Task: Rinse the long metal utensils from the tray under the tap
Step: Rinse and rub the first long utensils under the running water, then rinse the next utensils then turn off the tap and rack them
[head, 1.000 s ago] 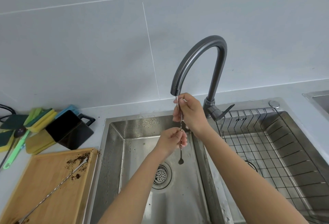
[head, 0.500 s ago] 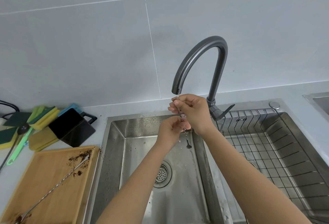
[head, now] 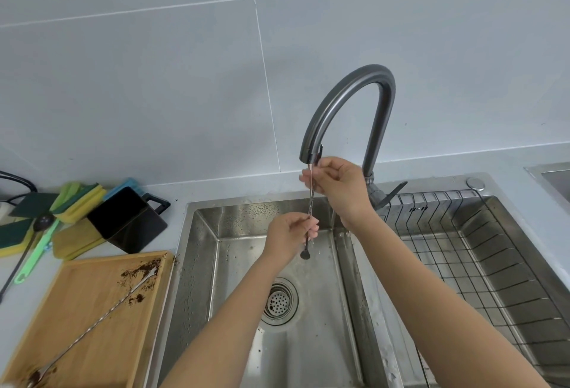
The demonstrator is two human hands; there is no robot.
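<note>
Steel stirrer (head: 309, 202) upright under tap (head: 348, 104), both hands gripping.

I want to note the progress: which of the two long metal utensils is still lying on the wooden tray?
The long twisted spoon lying slantwise on the wooden tray, among brown crumbs. The other utensil hangs upright under the tap, held by both hands.

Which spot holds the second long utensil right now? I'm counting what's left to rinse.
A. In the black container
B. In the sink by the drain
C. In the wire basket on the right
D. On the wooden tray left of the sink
D: the second long utensil lies diagonally on the wooden tray among brown crumbs, while both hands hold the other long spoon upright under the tap.
</note>
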